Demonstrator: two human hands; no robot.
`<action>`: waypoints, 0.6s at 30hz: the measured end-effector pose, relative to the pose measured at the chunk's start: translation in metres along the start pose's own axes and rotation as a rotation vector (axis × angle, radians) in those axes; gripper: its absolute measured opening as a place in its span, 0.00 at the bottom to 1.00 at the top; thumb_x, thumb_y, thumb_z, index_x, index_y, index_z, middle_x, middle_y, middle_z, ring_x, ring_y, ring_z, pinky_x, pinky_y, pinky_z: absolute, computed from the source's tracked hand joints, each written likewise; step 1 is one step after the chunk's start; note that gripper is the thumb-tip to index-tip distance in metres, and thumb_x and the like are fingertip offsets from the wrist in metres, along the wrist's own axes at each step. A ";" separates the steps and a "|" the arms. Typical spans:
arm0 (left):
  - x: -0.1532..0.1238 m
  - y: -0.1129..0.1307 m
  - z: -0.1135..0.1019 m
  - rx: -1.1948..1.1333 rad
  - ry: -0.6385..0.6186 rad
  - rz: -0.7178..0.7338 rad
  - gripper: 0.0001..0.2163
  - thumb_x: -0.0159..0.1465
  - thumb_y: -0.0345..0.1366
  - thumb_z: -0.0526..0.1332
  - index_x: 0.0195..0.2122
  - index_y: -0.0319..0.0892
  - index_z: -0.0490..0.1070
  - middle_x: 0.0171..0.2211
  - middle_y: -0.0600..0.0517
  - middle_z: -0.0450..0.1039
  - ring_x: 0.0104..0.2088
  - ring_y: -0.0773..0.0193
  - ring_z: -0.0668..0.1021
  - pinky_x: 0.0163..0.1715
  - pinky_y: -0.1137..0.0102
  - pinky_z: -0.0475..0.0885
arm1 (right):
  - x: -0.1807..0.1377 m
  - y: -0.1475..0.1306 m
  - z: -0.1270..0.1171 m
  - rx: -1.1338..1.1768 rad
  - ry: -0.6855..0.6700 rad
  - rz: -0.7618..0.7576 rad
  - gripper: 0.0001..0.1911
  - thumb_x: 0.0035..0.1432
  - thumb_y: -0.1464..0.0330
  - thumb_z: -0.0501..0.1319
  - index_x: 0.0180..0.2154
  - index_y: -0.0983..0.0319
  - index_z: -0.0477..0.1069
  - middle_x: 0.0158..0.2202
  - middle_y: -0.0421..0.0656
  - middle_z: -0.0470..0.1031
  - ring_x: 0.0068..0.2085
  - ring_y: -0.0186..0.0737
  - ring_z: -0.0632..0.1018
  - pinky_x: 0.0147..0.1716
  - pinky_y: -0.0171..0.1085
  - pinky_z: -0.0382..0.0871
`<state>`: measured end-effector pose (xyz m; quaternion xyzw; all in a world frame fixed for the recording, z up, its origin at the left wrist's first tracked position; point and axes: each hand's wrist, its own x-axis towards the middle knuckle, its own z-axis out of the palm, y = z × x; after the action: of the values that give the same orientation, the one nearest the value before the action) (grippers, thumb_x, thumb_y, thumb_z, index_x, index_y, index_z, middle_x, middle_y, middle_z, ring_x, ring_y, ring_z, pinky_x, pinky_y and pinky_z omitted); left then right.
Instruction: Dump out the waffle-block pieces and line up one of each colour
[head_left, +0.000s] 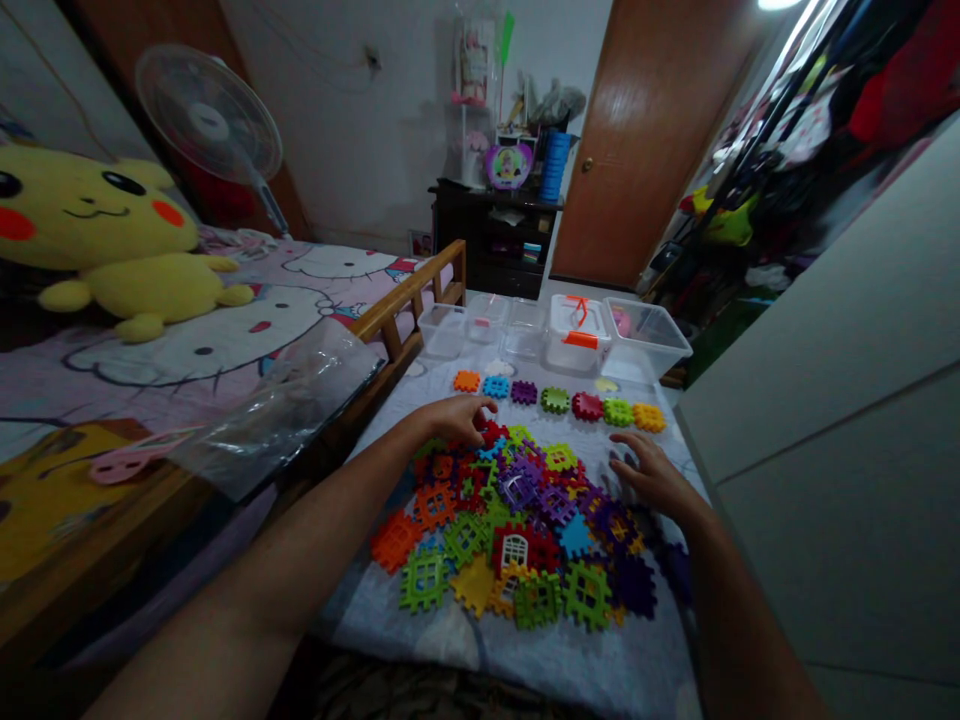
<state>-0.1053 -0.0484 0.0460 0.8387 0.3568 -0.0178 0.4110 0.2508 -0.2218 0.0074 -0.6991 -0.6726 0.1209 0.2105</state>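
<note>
A heap of coloured interlocking plastic tiles (517,530) lies on a cloth-covered table (570,650). Beyond it, a row of single tiles (555,398) runs from orange at the left to yellow at the right. My left hand (457,418) reaches over the heap's far left edge, fingers curled down onto a red tile. My right hand (651,472) rests at the heap's right side with fingers spread flat, holding nothing.
Clear plastic boxes (645,335), one with an orange-handled lid (577,335), stand at the table's far end. A bed with a yellow plush toy (112,230) and a clear bag (285,400) lies left. A white cabinet (840,400) stands right. A fan (210,115) is behind.
</note>
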 end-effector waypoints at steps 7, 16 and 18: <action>-0.026 0.037 0.014 0.174 0.367 0.208 0.40 0.50 0.30 0.66 0.66 0.41 0.57 0.53 0.43 0.72 0.50 0.52 0.76 0.51 0.60 0.71 | -0.002 -0.069 -0.015 0.087 -0.018 -0.146 0.19 0.61 0.62 0.60 0.53 0.56 0.71 0.55 0.49 0.75 0.56 0.50 0.75 0.57 0.52 0.68; -0.042 0.074 0.048 0.161 0.346 0.421 0.46 0.52 0.25 0.62 0.71 0.48 0.43 0.66 0.41 0.60 0.63 0.50 0.68 0.61 0.55 0.65 | 0.013 -0.136 0.012 0.308 -0.081 -0.257 0.43 0.53 0.67 0.69 0.67 0.59 0.54 0.52 0.52 0.73 0.45 0.44 0.78 0.44 0.47 0.75; -0.042 0.075 0.052 0.171 0.351 0.418 0.47 0.52 0.24 0.62 0.71 0.48 0.41 0.68 0.41 0.58 0.65 0.50 0.66 0.63 0.54 0.64 | 0.012 -0.138 0.015 0.314 -0.116 -0.248 0.42 0.53 0.70 0.68 0.66 0.60 0.55 0.48 0.50 0.76 0.42 0.42 0.78 0.43 0.45 0.74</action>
<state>-0.0769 -0.1402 0.0759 0.9159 0.2388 0.1828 0.2658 0.1218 -0.2074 0.0591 -0.5613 -0.7374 0.2374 0.2913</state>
